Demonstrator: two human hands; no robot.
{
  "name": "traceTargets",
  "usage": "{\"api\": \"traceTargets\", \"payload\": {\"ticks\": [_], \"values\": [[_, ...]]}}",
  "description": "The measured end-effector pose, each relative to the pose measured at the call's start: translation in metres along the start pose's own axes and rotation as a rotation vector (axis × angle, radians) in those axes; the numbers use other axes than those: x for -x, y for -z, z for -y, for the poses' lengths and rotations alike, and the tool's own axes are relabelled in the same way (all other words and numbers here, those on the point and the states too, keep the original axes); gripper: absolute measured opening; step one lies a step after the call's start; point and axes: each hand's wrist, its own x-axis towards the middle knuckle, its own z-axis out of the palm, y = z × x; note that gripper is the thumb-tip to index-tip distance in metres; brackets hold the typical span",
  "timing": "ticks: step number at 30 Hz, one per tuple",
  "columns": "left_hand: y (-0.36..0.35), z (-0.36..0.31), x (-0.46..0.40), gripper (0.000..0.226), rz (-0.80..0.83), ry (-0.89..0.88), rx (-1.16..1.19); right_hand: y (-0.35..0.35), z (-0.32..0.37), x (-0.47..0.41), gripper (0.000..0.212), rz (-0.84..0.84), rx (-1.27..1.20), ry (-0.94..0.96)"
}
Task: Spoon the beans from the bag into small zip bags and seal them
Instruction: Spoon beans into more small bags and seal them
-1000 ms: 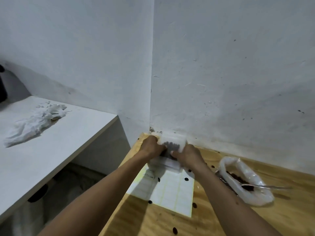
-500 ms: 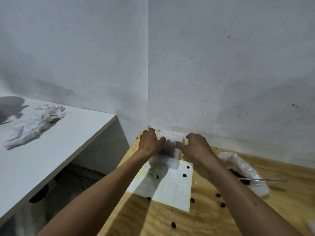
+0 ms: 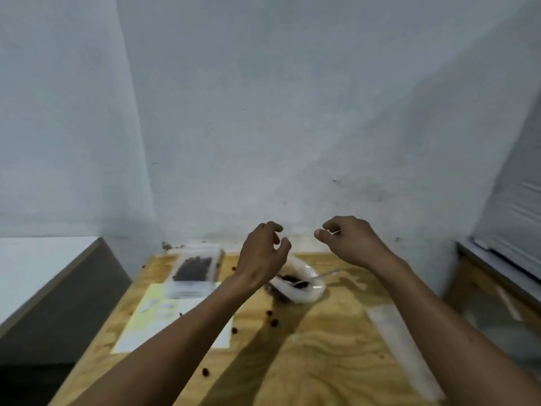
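Grainy bare plywood table [image 3: 336, 347]; clear glossy plastic zip bag [image 3: 194, 269] at ten o'clock; thin shiny metal spoon [image 3: 317, 277] in crinkled translucent plastic bag [image 3: 304, 288]; matt paper sheet [image 3: 152, 317].

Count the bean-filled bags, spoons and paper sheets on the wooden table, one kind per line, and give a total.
Small zip bag with beans: 1
Large bean bag: 1
Spoon: 1
Paper sheet: 1
Total: 4
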Motion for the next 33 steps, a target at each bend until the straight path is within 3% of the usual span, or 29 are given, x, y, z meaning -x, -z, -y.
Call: {"api": "traceTargets", "payload": {"ticks": [4, 9, 13, 16, 23, 29, 33], "values": [[-0.055, -0.041, 0.020, 0.037, 0.200, -0.101, -0.004, 0.032, -0.064, 0.030, 0.033, 0.034, 0.081, -0.126], [-0.121, -0.068, 0.046, 0.066, 0.572, -0.131, -0.196, 0.034, -0.126, 0.068, 0.038, 0.240, 0.284, -0.349], [-0.154, -0.078, 0.059, 0.075, 0.717, -0.128, -0.329, 0.021, -0.153, 0.087, 0.043, 0.333, 0.306, -0.438], [-0.165, -0.080, 0.064, 0.071, 0.720, -0.104, -0.356, 0.013, -0.165, 0.093, 0.052, 0.208, 0.198, -0.488], [-0.167, -0.076, 0.062, 0.094, 0.674, 0.016, -0.212, 0.015, -0.177, 0.091, 0.041, -0.067, -0.005, -0.552], [-0.169, -0.068, 0.060, 0.093, 0.625, 0.077, -0.094, 0.016, -0.179, 0.091, 0.020, -0.116, 0.013, -0.509], [-0.167, -0.062, 0.058, 0.083, 0.556, 0.102, 0.066, 0.027, -0.185, 0.084, 0.012, -0.083, -0.177, -0.491]]}}
